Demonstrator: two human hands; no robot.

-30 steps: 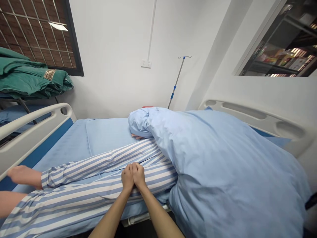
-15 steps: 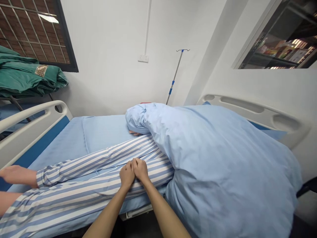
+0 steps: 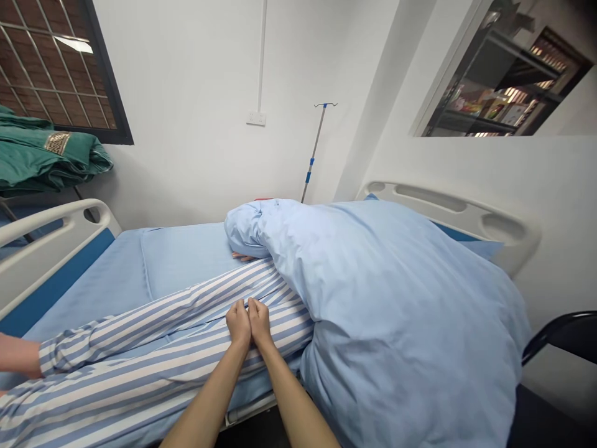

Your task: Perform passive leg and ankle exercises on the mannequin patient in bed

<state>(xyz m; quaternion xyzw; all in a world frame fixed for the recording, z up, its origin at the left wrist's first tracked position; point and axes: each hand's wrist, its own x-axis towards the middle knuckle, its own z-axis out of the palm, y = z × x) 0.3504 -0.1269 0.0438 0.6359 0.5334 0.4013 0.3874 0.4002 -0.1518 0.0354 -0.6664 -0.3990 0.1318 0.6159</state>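
Striped trousers (image 3: pixel 153 373) spanned the lower left, and over them, just below centre, left hand (image 3: pixel 239 323) met right hand (image 3: pixel 259 320), fingers curled in!

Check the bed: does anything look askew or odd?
Yes: the blanket looks lopsided, bunched toward the headboard and hanging over the near edge of the bed, leaving striped trousers uncovered. I see no spill or damage.

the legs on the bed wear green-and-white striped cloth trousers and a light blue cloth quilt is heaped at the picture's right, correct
Not green: the head view shows blue-and-white striped cloth trousers. The light blue cloth quilt lies as you say.
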